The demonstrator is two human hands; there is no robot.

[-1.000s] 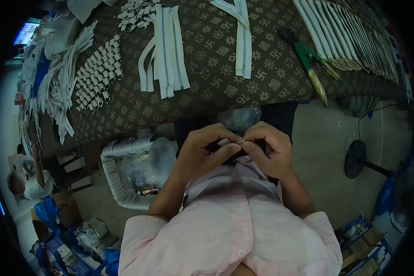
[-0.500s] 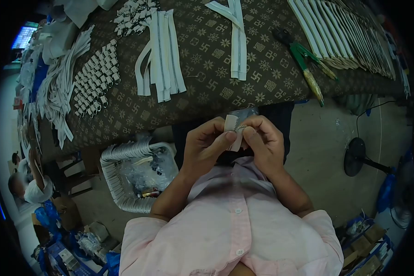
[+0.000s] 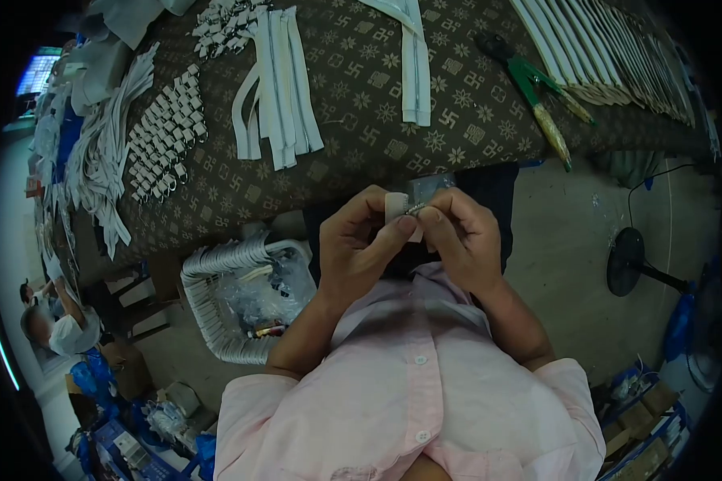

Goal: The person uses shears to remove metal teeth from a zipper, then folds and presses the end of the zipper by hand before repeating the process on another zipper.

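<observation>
Between my two hands, over my lap, is a short end of white zipper (image 3: 395,207) with metal teeth along its edge. My left hand (image 3: 359,248) is closed, pinching the tape between thumb and bent forefinger. Opposite it, my right hand (image 3: 467,242) pinches the toothed part, its thumb tip close to the left thumb. Fingers cover much of the zipper, so its full length is hidden. On the table ahead lie a bundle of white zippers (image 3: 285,96) and a single zipper strip (image 3: 415,76) with its upper end folded over.
The patterned table cover (image 3: 361,152) holds rows of zipper sliders (image 3: 168,124), a slider heap (image 3: 223,28), green-handled pliers (image 3: 529,80) and a row of zippers (image 3: 578,52). A white basket (image 3: 204,305) stands at left, a black fan (image 3: 627,260) at right. Another person (image 3: 72,330) is far left.
The zipper end between my hands has turned, and less of its tape shows above the fingers. Both hands stay close together. The whole view has shifted slightly.
</observation>
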